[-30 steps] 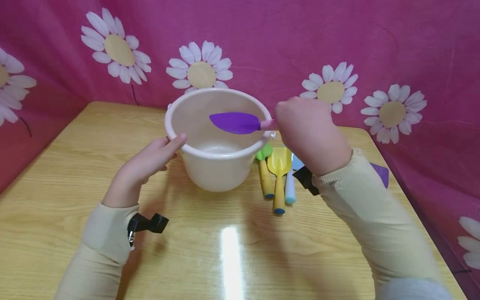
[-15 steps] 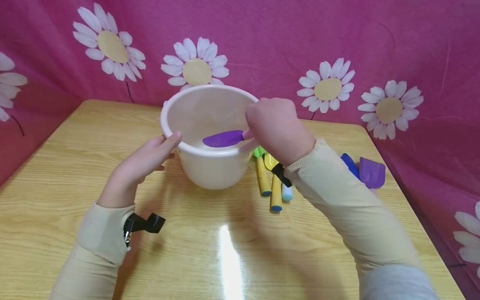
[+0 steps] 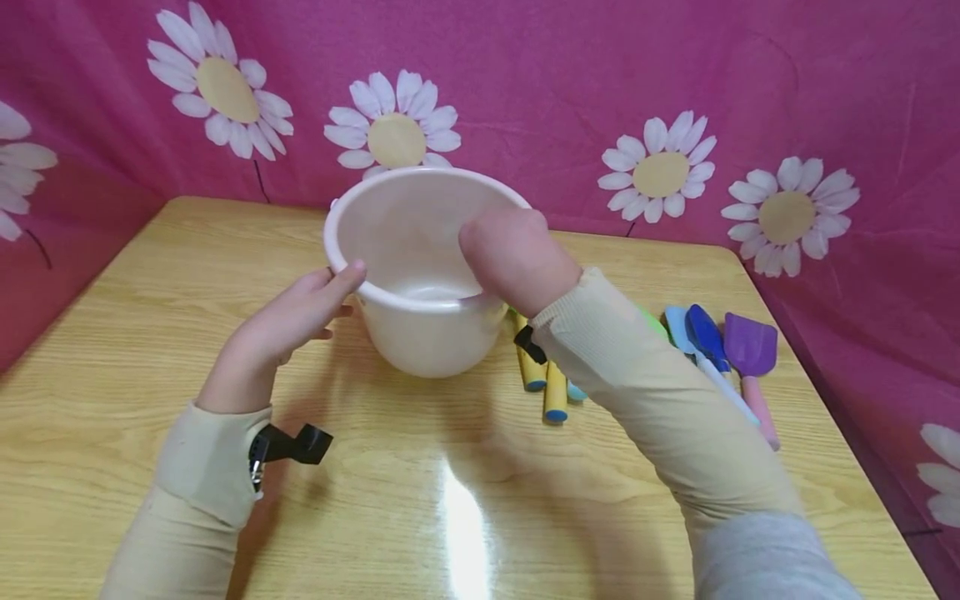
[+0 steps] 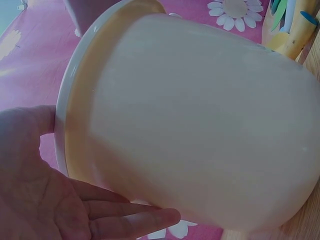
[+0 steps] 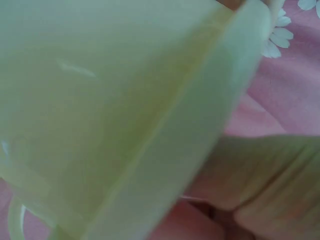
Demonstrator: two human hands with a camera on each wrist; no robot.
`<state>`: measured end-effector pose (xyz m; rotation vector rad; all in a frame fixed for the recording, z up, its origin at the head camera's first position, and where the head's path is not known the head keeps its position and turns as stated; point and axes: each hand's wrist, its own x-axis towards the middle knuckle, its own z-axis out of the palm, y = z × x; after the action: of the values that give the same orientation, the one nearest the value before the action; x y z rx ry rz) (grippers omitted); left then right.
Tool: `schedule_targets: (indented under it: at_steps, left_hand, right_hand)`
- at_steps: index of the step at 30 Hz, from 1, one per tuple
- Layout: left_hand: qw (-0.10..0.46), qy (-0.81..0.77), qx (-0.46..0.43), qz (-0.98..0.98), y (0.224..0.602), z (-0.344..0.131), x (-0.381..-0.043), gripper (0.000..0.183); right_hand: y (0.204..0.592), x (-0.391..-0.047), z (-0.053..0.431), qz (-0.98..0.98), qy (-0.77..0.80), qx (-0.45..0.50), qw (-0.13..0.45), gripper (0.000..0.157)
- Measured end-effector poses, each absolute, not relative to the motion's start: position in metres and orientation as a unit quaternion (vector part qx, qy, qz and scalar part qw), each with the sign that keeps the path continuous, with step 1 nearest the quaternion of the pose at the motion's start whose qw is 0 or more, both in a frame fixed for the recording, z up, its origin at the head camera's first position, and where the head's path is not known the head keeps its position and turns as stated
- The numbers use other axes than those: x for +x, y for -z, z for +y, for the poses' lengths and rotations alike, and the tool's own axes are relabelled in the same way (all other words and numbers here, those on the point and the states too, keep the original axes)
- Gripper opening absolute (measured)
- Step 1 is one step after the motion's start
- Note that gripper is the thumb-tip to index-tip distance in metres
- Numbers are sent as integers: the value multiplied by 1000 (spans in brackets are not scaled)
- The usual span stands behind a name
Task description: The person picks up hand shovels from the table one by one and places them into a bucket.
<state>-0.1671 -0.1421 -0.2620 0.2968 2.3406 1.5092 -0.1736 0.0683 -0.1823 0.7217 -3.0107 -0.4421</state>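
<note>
A white plastic bucket stands on the wooden table. My left hand holds its left side, thumb hooked over the rim and fingers along the outer wall, as the left wrist view shows the same hand. At the opposite side my right hand is curled and dips over the right rim into the bucket. Its fingers are mostly hidden behind the rim in the right wrist view, where part of the hand shows. The purple toy shovel is out of sight, so I cannot tell whether this hand still grips it.
Beside the bucket lie tools with a yellow handle and others, partly covered by my right arm. Farther right are a light blue spade, a dark blue scoop and a purple spade. A flowered pink cloth hangs behind.
My right hand has moved left and down, from beside the rim into the bucket. The purple toy shovel it held went in and out of view. My left hand keeps its place on the rim.
</note>
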Motion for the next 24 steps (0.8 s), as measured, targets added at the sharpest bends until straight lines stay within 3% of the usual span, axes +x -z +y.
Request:
schedule_targets:
  at_steps: [7, 16, 24]
  left_hand:
    - [170, -528, 109, 825, 261, -138, -166, 66]
    - [173, -520, 112, 829, 261, -138, -166, 68]
    - [171, -523, 116, 827, 262, -140, -165, 68]
  right_hand:
    - [184, -179, 76, -974, 111, 197, -16, 3]
    - [177, -178, 100, -986, -3, 163, -21, 11]
    - [181, -176, 126, -986, -7, 166, -4, 18]
